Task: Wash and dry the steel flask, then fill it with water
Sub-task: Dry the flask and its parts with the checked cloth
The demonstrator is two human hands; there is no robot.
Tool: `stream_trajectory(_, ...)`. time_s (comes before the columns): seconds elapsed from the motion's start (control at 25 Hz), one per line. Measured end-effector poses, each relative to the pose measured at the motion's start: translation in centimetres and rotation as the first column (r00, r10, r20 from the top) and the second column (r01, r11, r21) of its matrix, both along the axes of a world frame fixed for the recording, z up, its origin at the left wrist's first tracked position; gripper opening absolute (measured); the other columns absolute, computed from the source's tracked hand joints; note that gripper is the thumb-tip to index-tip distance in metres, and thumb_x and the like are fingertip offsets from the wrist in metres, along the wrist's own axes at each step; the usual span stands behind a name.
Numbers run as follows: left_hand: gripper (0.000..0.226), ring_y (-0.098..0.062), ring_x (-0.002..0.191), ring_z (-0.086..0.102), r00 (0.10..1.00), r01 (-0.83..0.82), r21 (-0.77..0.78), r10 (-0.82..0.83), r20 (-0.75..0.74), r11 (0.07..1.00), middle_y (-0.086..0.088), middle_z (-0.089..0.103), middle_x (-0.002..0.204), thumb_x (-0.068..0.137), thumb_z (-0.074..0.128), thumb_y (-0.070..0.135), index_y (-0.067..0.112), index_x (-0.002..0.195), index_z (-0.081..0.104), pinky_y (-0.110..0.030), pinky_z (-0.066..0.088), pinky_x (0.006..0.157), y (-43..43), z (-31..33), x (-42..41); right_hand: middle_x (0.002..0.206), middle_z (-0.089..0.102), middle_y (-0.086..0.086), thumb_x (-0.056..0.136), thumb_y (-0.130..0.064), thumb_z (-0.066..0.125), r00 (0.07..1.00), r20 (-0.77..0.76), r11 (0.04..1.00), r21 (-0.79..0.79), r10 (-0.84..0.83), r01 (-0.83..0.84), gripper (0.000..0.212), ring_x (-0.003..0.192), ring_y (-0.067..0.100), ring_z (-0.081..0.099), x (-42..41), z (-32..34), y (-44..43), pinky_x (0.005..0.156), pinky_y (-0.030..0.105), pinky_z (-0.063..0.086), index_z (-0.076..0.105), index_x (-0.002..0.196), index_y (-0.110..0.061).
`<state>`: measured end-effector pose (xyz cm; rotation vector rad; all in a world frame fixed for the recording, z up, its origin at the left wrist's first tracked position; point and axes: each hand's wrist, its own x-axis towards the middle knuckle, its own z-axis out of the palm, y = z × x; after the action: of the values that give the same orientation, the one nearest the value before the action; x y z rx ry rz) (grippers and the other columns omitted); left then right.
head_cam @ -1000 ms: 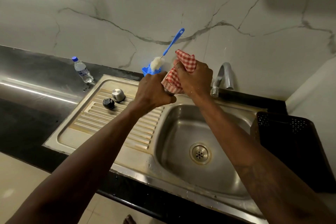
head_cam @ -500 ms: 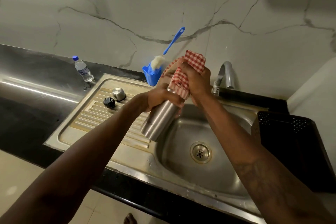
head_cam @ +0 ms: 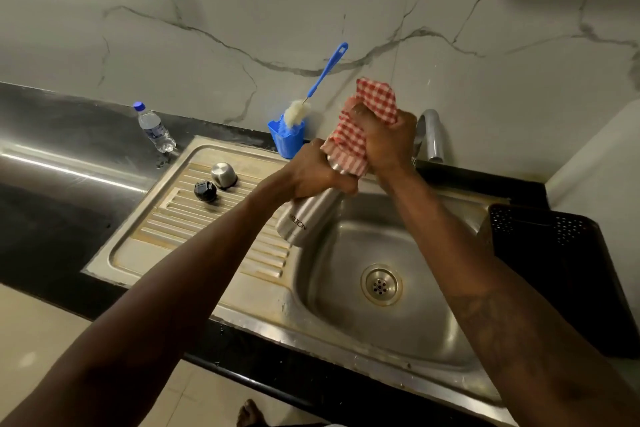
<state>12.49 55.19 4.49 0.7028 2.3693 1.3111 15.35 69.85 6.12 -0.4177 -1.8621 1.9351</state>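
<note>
Item 1. Steel flask (head_cam: 304,217): being held tilted in the air over the edge where the drainboard (head_cam: 162,232) meets the sink (head_cam: 415,340) bowl, base pointing near and left, upper end hidden under cloth. Lettering is showing on its side.

Item 2. Left hand (head_cam: 311,174): fingers are curling tightly round the flask's middle, gripping it.

Item 3. Right hand (head_cam: 385,144): closed in a fist, clutching the red-and-white checked cloth (head_cam: 358,130) and pressing it over the flask's top end. Whether the cloth is going inside the mouth cannot be told.

Item 4. Steel cap (head_cam: 223,174) and black stopper (head_cam: 205,191): standing just beside each other on the drainboard's far ribs, well left of the flask.

Item 5. Blue holder (head_cam: 284,142): sitting at the sink's far rim, with a blue-handled bottle brush (head_cam: 327,71) leaning out of it, white head down.

Item 6. Plastic water bottle (head_cam: 154,128): standing on the black counter (head_cam: 52,163), left of the drainboard, blue cap on.

Item 7. Tap (head_cam: 431,137): rising behind the bowl, just right of the right hand.

Item 8. Black perforated basket (head_cam: 554,253): sitting at the far right, beside the bowl.
</note>
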Motion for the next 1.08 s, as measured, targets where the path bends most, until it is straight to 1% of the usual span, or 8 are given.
stream_trajectory(0.16,0.055,-0.035,0.074,0.072,0.764,0.170,0.406,-0.380,0.521,0.898,-0.022,0.072,0.088,0.062,0.079,0.018,0.000,0.111,0.061,-0.043,0.062,0.073,0.2,0.3,1.0,0.099,0.073,0.014,0.089,-0.024,0.069,0.862,-0.310,0.648,-0.569,0.401,-0.506,0.025,0.091,0.031,0.071,-0.1,2.3,1.9,0.086,0.046,0.060,0.070,0.103,-0.004)
stream_trajectory(0.28,0.062,-0.031,0.076,0.072,0.614,0.139,0.325,-0.339,0.713,0.936,-0.021,0.073,0.091,0.065,0.080,0.030,0.004,0.119,0.062,-0.037,0.061,0.070,-0.2,0.5,0.7,0.109,0.071,0.016,0.091,-0.034,0.071,0.936,-0.199,0.598,-0.726,0.291,-0.340,0.043,0.097,0.034,0.071,-1.2,0.2,2.3,0.092,0.048,0.059,0.065,0.116,0.000)
stream_trajectory(0.36,0.069,-0.027,0.078,0.072,0.844,0.271,-0.184,-0.141,0.517,0.945,-0.016,0.075,0.096,0.060,0.087,0.042,0.010,0.115,0.063,-0.035,0.060,0.071,-0.1,0.7,-0.3,0.108,0.075,0.009,0.083,-0.035,0.083,0.985,0.174,0.757,-0.644,0.006,0.109,0.042,0.093,0.028,0.074,-0.7,-2.2,3.4,0.085,0.045,0.062,0.068,0.110,-0.007)
stream_trajectory(0.48,0.069,-0.017,0.082,0.063,0.911,0.063,-0.889,-0.389,-0.134,0.454,0.001,0.067,0.099,0.060,0.095,0.046,0.017,0.112,0.061,-0.030,0.046,0.068,0.5,0.1,-0.5,0.105,0.072,-0.007,0.080,-0.043,0.084,0.882,0.352,0.909,-0.158,-0.313,0.385,0.049,0.091,0.013,0.072,1.3,-5.9,4.2,0.069,0.026,0.056,0.067,0.117,-0.017)
stream_trajectory(0.72,0.054,-0.034,0.097,0.068,0.615,-0.406,-0.771,-0.476,-0.628,0.491,-0.012,0.067,0.107,0.088,0.073,0.019,0.013,0.136,0.050,-0.044,0.051,0.082,3.1,-1.7,2.6,0.073,0.072,-0.012,0.084,-0.065,0.069,0.835,0.352,0.906,0.145,-0.424,0.398,0.040,0.069,0.009,0.072,3.9,-12.3,4.2,0.073,0.040,0.064,0.071,0.077,-0.026)
stream_trajectory(0.8,0.050,-0.037,0.102,0.067,0.562,-0.421,-0.816,-0.591,-0.578,0.397,-0.016,0.067,0.113,0.093,0.068,0.019,0.010,0.139,0.048,-0.047,0.051,0.088,3.9,-3.6,3.6,0.068,0.069,-0.015,0.086,-0.062,0.069,0.815,0.375,0.897,0.153,-0.441,0.415,0.037,0.068,0.010,0.072,4.8,-13.7,4.6,0.075,0.041,0.064,0.064,0.067,-0.031)
stream_trajectory(0.92,0.031,-0.032,0.102,0.070,0.729,-0.297,-0.935,-0.586,-0.352,0.192,-0.011,0.070,0.111,0.097,0.068,0.022,0.010,0.126,0.063,-0.046,0.056,0.089,4.0,-6.1,4.4,0.069,0.069,-0.015,0.088,-0.055,0.072,0.809,0.385,0.895,0.147,-0.444,0.421,0.030,0.071,0.010,0.072,5.7,-14.6,4.5,0.076,0.042,0.064,0.068,0.072,-0.030)
stream_trajectory(1.08,0.039,-0.025,0.079,0.058,0.744,-0.290,-0.825,-0.428,-0.513,0.484,-0.006,0.061,0.093,0.094,0.069,0.023,0.014,0.130,0.055,-0.038,0.045,0.072,3.9,-7.1,4.2,0.074,0.073,-0.008,0.091,-0.053,0.071,0.834,0.358,0.908,0.169,-0.420,0.384,0.031,0.071,0.011,0.074,6.2,-14.7,4.3,0.072,0.036,0.063,0.075,0.083,-0.023)
